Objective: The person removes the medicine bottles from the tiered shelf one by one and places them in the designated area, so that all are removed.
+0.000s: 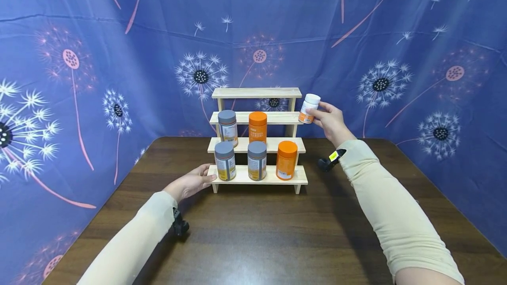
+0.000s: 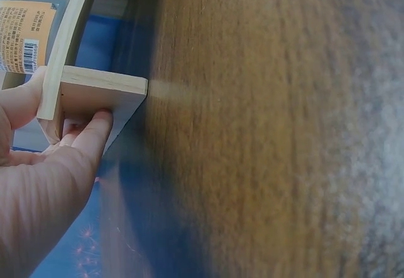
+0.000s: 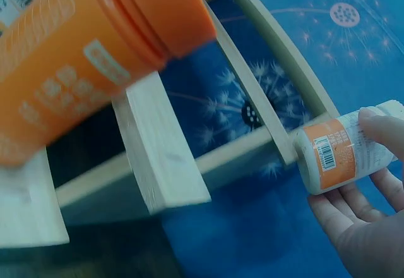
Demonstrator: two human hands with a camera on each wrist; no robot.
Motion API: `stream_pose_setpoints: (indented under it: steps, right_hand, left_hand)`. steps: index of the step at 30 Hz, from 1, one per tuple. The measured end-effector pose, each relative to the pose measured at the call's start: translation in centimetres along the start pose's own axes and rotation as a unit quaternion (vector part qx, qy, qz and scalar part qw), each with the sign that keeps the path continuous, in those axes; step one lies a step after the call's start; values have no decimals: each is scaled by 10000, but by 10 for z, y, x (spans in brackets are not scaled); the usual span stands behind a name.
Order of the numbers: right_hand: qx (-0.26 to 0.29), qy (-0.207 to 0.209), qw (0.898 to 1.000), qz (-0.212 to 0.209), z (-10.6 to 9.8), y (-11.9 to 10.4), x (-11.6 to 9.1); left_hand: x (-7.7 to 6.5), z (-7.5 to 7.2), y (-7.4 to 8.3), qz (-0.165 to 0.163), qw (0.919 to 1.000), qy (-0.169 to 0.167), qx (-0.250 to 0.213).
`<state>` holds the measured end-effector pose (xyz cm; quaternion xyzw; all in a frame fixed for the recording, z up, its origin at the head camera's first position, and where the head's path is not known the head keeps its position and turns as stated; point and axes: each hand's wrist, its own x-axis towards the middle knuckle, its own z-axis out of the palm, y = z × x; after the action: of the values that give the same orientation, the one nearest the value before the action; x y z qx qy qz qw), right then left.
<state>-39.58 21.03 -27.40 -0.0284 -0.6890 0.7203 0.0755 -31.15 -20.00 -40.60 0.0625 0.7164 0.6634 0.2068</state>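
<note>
A four-step wooden shelf point(image 1: 257, 93) stands on the table, bearing several bottles. My left hand point(image 1: 194, 182) grips the left end of its lowest step; in the left wrist view the thumb lies on top and the fingers point(image 2: 95, 132) curl underneath. At the shelf's right side my right hand point(image 1: 330, 120) holds a small white bottle point(image 1: 309, 108) with an orange-and-white label, slightly tilted, beside the end of the second step from the top. The right wrist view shows thumb and fingers around the white bottle point(image 3: 341, 148), its base toward the shelf.
Two grey-lidded bottles point(image 1: 225, 162) and an orange bottle point(image 1: 286, 160) stand on the lowest step. Above them are another grey-lidded bottle point(image 1: 228, 127) and another orange bottle point(image 1: 258, 126). A blue dandelion-print cloth point(image 1: 158, 65) hangs behind the brown table point(image 1: 253, 232).
</note>
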Motion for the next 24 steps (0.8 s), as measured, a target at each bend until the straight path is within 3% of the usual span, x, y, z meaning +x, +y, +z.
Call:
stream_pose_setpoints:
  steps: [8,24]
  right_hand:
    - [53,92,9999,-5,-19,-3,-4]
    - [-970,390,9945,-39,-50,27,-1]
  left_hand:
    - [2,-2,-1,23,10000,-92,10]
    - [2,-2,-3,119,9999,-103,26]
